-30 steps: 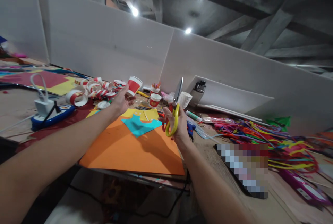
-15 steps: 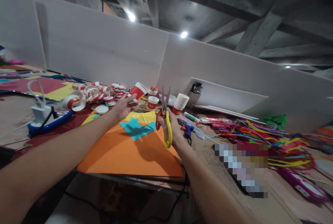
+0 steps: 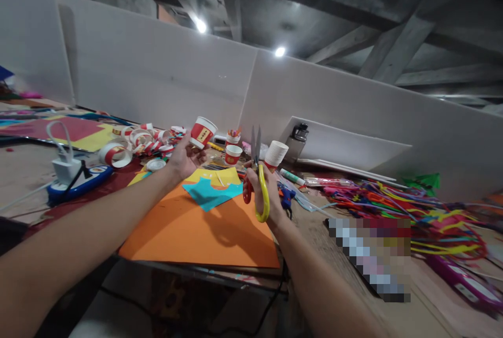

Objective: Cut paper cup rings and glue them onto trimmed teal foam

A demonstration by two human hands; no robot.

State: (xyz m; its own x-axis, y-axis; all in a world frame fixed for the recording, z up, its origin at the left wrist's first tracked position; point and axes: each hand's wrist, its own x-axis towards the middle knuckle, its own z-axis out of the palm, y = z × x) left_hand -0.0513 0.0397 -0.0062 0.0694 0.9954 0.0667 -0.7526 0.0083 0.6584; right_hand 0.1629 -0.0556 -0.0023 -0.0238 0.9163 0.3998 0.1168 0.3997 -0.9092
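Head view is showing a red-and-white paper cup (image 3: 201,132) tilting above the worktable (image 3: 23,170), with the left hand (image 3: 184,159) pinching it at the fingertips and curling loosely around it. The right hand (image 3: 268,199) is gripping yellow-and-red-handled scissors (image 3: 256,167) beside the cup, apart from it, blades pointing up and parting slightly. Below both hands, an orange paper sheet (image 3: 188,236) is lying with a teal cutout (image 3: 212,195) on it. 1 stack of paper cups (image 3: 275,152) is standing just behind the scissors, and cut cup rings (image 3: 118,152) are lying at the left.

Orange sheet (image 3: 188,233) ctr, pipe cleaners (image 3: 396,203) rt, charger (image 3: 65,167) lt.
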